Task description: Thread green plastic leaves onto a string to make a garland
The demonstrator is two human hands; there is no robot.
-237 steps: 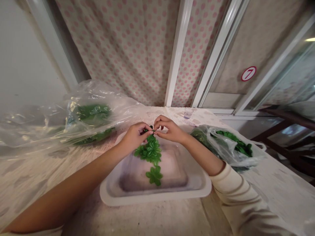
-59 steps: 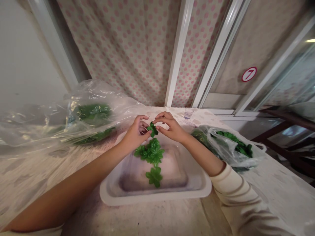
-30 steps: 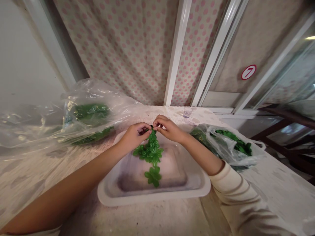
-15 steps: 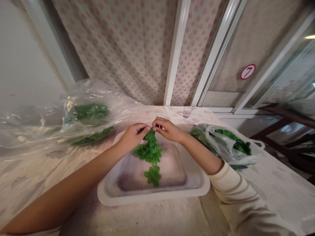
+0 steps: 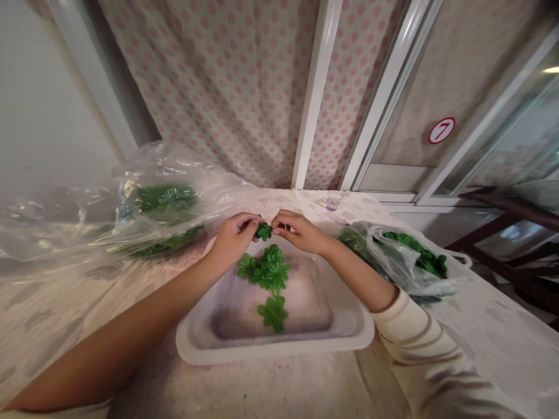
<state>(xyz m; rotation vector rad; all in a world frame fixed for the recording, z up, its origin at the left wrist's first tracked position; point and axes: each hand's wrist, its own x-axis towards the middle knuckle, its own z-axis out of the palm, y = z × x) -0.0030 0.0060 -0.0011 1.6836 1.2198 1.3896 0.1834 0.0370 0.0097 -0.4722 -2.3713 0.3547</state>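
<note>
My left hand (image 5: 233,237) and my right hand (image 5: 297,231) meet above the far end of a white tray (image 5: 275,349). Both pinch one small green leaf piece (image 5: 264,231) between their fingertips. Below them in the tray lies a cluster of green leaves (image 5: 265,270), and a single leaf rosette (image 5: 273,313) lies nearer to me.
A large clear plastic bag (image 5: 144,203) with green leaves lies at the left on the patterned table. A smaller bag of green leaves (image 5: 402,256) sits right of the tray. A dotted curtain and white window frames rise behind. A dark wooden piece stands at far right.
Both hands have lifted slightly off the leaf cluster and now hold a small leaf piece clear above it. The tray and bags have not moved.
</note>
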